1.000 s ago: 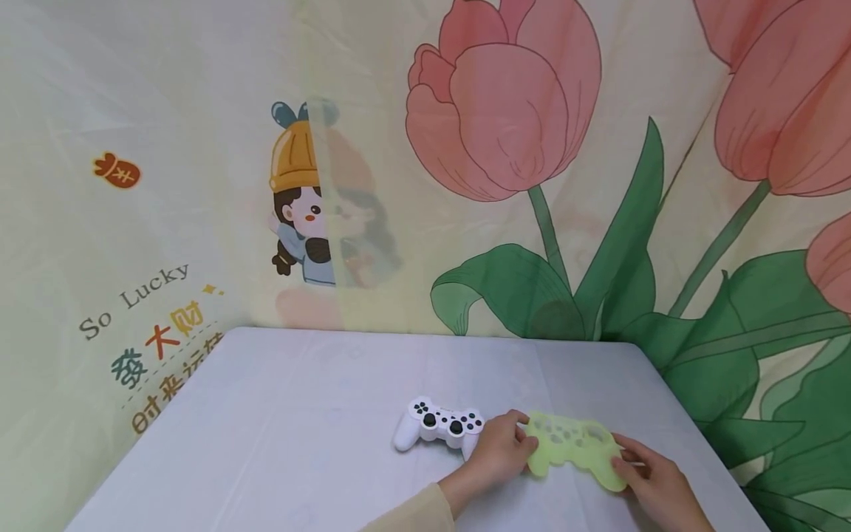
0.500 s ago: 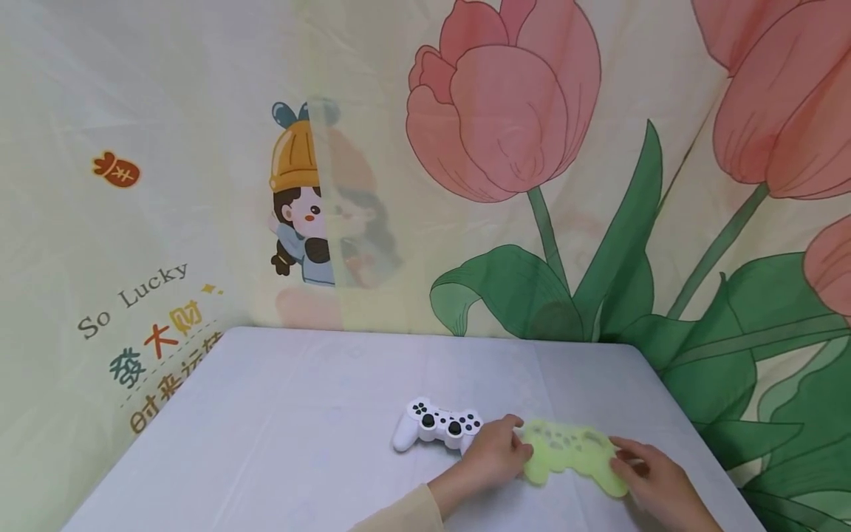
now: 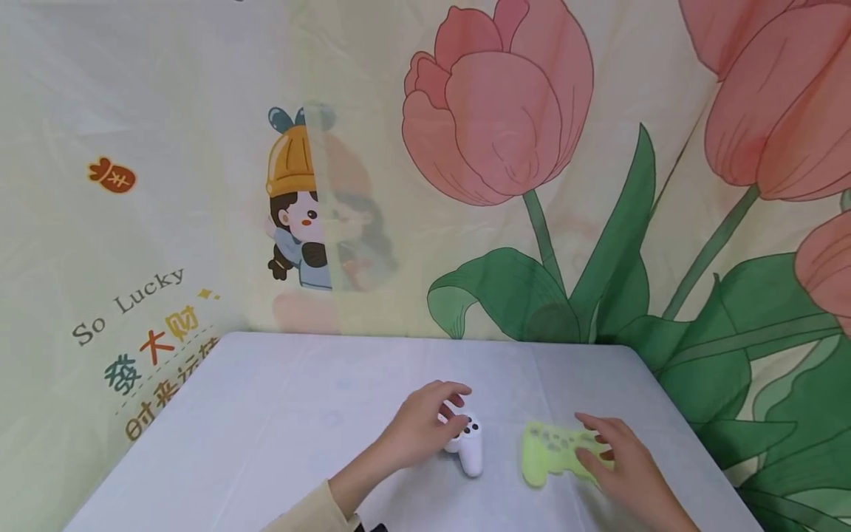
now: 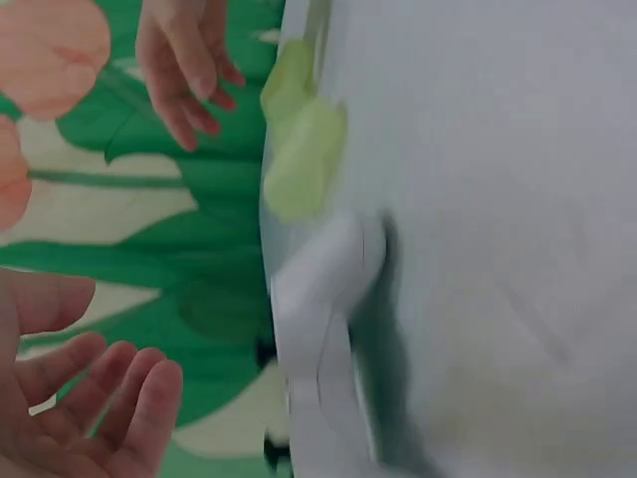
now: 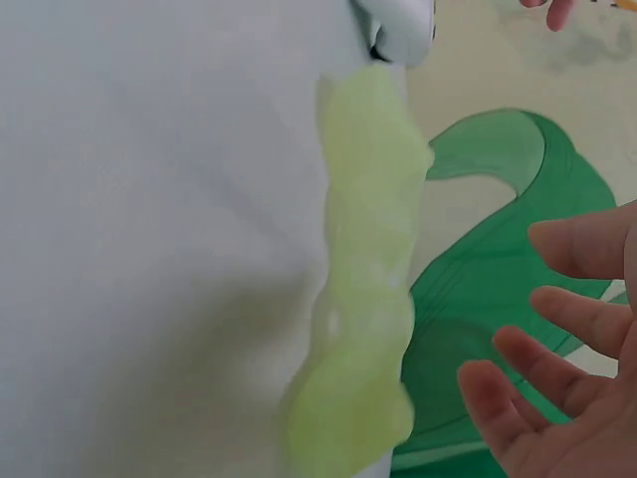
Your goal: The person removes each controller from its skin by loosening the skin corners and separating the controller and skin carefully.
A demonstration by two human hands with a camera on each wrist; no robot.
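Observation:
A white game controller [image 3: 470, 452] with black buttons lies on the table, its left part hidden behind my left hand [image 3: 425, 421]. That hand hovers over it, fingers relaxed and apart, holding nothing. To the right lies a pale green silicone controller cover [image 3: 535, 458], soft and full of button holes. My right hand [image 3: 621, 458] hangs above the cover's right end with loose, spread fingers. In the left wrist view the controller [image 4: 328, 339] stands below the fingers, with the green cover [image 4: 304, 149] beyond. The right wrist view shows the cover [image 5: 368, 259] apart from my fingers [image 5: 567, 349].
A white cloth covers the table [image 3: 299, 421], whose far edge meets a fabric backdrop [image 3: 372, 44] printed with large tulips, a cartoon figure and lettering. A small black object [image 3: 377, 527] shows by the left sleeve [image 3: 315, 513].
Both hands have let go of the green cover, which now lies on the table. My left hand has moved left over the white controller; my right hand has opened and lifted slightly.

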